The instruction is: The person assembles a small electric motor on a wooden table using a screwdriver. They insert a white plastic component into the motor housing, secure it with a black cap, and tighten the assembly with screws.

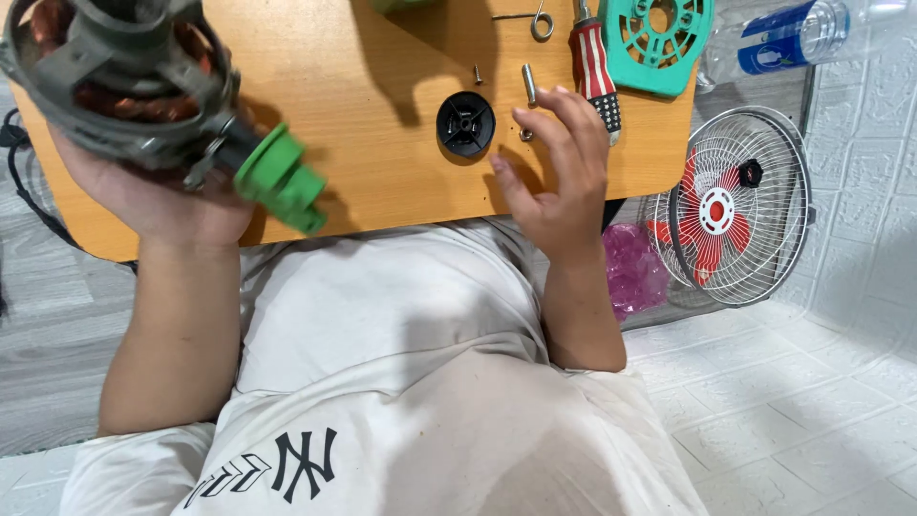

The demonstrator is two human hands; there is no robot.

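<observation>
Head view, looking down over a wooden table (382,191) and a lap in white clothing.

At ten o'clock: left hand (158,196) cupped under a fan motor (115,81), fingers wrapped around its grey metal frame, copper windings showing inside. Green plastic fitting (282,179) jutting from the motor toward four o'clock, just above the table edge.

Just right of centre: right hand (559,177) hovering over the near table edge, palm turned inward, fingers loosely spread and gripping nothing. Index fingertip just beside a short metal bolt (528,84) at its twelve o'clock. Black round plastic cap (466,123) lying flat at the hand's ten o'clock, near but apart. Small screw (478,74) above the cap.

At one o'clock: screwdriver (594,72) with red-and-white striped handle and black end, lying close to the raised fingers. Teal plastic grille cover (657,40) beyond it at the table's far corner. Wire hook (537,19) near the top edge.

At three o'clock, on the tiled floor: wire fan guard (731,205) with red blades inside. Crumpled pink plastic bag (632,268) beside it. Clear bottle with blue label (788,38) at two o'clock.
</observation>
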